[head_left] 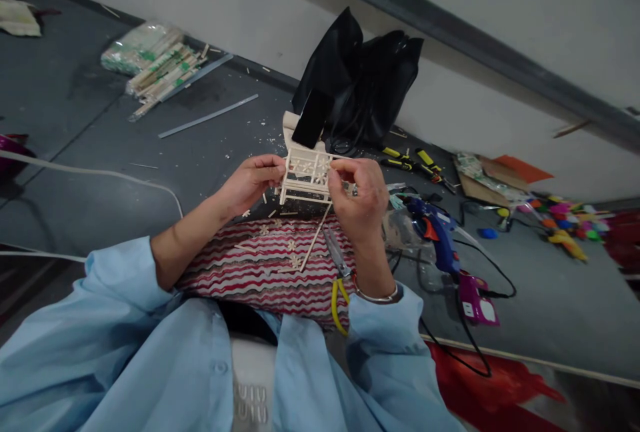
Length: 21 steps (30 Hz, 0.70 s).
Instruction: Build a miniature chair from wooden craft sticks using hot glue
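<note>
A small pale wooden lattice frame [306, 177] made of thin sticks is held up between both hands above my lap. My left hand [250, 182] pinches its left edge with closed fingers. My right hand [360, 200] grips its right edge, fingers curled. A loose thin stick [315, 239] slants down from the frame onto a red and white striped cloth [265, 269], where small wooden flower pieces [293, 260] lie. Pliers with yellow handles [336, 272] rest on the cloth beside my right wrist.
A black phone [313, 119] leans against a black bag [365, 85] behind the frame. A blue glue gun [437, 232] with its cord lies at the right, near yellow-handled tools [415, 162] and colourful bits [565, 219]. Packs of sticks [155, 62] lie far left.
</note>
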Each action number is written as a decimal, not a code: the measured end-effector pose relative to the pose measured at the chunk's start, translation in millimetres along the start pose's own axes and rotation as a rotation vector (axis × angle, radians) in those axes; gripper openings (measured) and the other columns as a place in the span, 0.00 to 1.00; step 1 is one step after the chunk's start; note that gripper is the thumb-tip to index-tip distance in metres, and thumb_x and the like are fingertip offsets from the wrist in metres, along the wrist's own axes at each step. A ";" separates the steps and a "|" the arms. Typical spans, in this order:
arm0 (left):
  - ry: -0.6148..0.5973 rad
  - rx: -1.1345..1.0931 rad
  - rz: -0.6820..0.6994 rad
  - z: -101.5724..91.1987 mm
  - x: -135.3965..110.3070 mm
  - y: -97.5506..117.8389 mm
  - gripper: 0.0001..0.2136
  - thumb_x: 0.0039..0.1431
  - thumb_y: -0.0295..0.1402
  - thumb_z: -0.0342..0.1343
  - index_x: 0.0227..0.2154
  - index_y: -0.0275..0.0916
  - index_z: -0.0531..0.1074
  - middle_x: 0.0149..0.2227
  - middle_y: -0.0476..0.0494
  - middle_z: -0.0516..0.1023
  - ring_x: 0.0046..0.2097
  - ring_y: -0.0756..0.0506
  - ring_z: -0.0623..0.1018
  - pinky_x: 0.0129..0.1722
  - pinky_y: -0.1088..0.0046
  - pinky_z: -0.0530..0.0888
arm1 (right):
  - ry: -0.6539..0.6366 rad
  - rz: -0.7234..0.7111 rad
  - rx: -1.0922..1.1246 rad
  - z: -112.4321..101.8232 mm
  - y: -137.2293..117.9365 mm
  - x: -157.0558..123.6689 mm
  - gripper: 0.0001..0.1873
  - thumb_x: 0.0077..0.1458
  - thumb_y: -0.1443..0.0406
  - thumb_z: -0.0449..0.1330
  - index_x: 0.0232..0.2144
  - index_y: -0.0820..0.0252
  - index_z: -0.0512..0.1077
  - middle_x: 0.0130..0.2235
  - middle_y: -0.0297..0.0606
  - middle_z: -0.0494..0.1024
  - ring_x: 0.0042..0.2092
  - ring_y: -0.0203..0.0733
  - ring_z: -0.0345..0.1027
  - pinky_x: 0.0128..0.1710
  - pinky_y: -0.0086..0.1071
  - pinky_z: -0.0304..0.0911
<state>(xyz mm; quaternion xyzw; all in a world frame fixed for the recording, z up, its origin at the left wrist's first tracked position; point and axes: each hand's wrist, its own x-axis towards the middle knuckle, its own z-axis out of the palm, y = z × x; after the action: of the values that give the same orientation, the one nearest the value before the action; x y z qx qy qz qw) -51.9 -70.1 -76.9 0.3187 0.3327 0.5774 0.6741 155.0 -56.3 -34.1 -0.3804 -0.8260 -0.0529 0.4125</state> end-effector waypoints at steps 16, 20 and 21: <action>-0.006 0.119 0.057 4.2 -5.3 -4.8 0.08 0.48 0.34 0.69 0.28 0.36 0.79 0.26 0.51 0.75 0.30 0.53 0.70 0.34 0.76 0.66 | -0.185 -0.131 -0.411 0.6 -3.0 -3.5 0.10 0.66 0.65 0.58 0.33 0.56 0.77 0.33 0.38 0.80 0.38 0.44 0.68 0.38 0.38 0.54; -0.023 0.139 0.065 3.2 -6.7 -6.5 0.09 0.48 0.35 0.70 0.29 0.36 0.79 0.29 0.50 0.77 0.32 0.53 0.72 0.37 0.76 0.68 | -0.209 -0.099 -0.435 -0.7 -4.3 -3.5 0.10 0.65 0.66 0.58 0.31 0.56 0.75 0.31 0.37 0.79 0.37 0.44 0.67 0.38 0.38 0.53; -0.024 0.143 0.064 3.2 -7.0 -6.6 0.09 0.48 0.35 0.70 0.28 0.36 0.79 0.29 0.51 0.77 0.32 0.53 0.72 0.37 0.76 0.68 | -0.217 -0.090 -0.427 -0.7 -4.0 -3.4 0.10 0.65 0.67 0.57 0.31 0.56 0.74 0.31 0.37 0.78 0.37 0.44 0.66 0.37 0.38 0.53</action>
<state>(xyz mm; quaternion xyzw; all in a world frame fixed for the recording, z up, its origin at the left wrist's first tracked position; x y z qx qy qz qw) -46.3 -78.1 -79.8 0.3836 0.3546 0.5695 0.6347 154.1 -61.4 -35.2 -0.4254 -0.8516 -0.2036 0.2287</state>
